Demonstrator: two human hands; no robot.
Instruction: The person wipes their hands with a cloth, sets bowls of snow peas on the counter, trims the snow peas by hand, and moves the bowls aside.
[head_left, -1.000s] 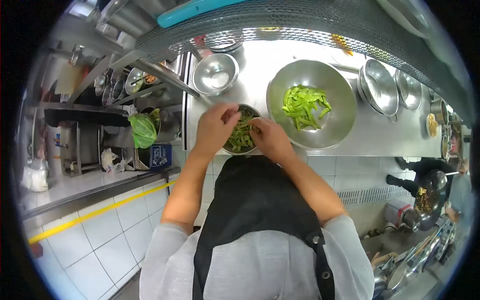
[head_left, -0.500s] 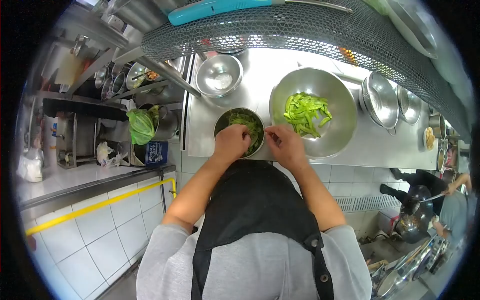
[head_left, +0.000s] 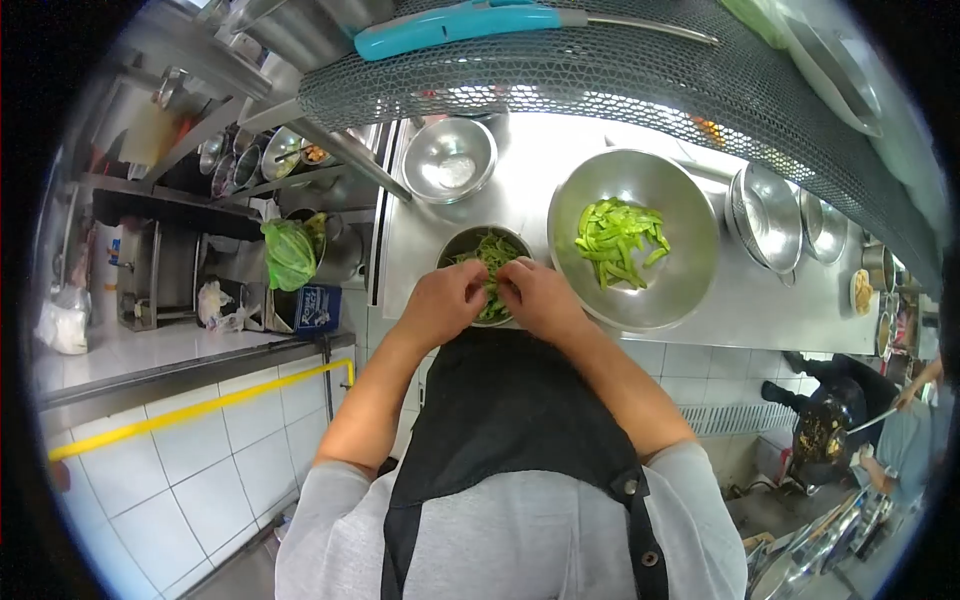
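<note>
Both hands are close together over a small steel bowl point(head_left: 455, 243) of green trimmings point(head_left: 492, 250) near the counter's front edge. My left hand point(head_left: 443, 300) is closed at the bowl's left side, fingertips pinched on something too small to make out. From the right, my right hand point(head_left: 541, 300) reaches over the rim, its fingers also pinched together, the contents hidden. Just right of it stands a large steel bowl point(head_left: 690, 240) with a heap of green pods point(head_left: 620, 240) in it.
An empty steel bowl point(head_left: 449, 160) sits behind the small one. Stacked colanders point(head_left: 766, 215) stand at the right. A mesh shelf point(head_left: 600, 75) with a turquoise lighter point(head_left: 460, 28) overhangs the counter. At far right, another person's arm point(head_left: 918, 383) is over a wok point(head_left: 828, 430).
My right hand has moved left from the gap between the bowls to over the small bowl, meeting my left hand. The view has shifted slightly, and the other person's wok has moved.
</note>
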